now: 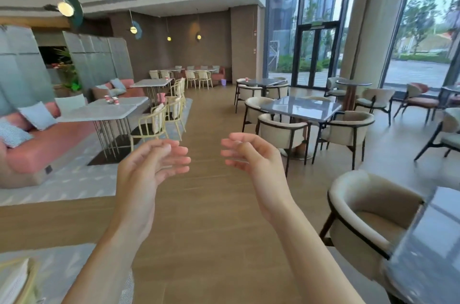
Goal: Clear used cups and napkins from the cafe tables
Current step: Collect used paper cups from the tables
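Observation:
My left hand (149, 166) and my right hand (251, 156) are raised side by side over the wooden aisle, palms facing each other, fingers loosely curved, holding nothing. Far off on the left, two small red cups (111, 99) stand on a white marble table (99, 113) beside the pink sofa. Another red cup (247, 79) stands on a dark table (263, 82) near the glass doors. One more red cup (166, 77) shows on a far white table. I can make out no napkins at this distance.
A grey square table (302, 108) with cream armchairs stands right of the aisle. A cream armchair (366, 214) and a grey tabletop corner (428, 254) sit close on my right. Yellow wire chairs (151, 124) line the left. A small purple bin (223, 82) sits far back.

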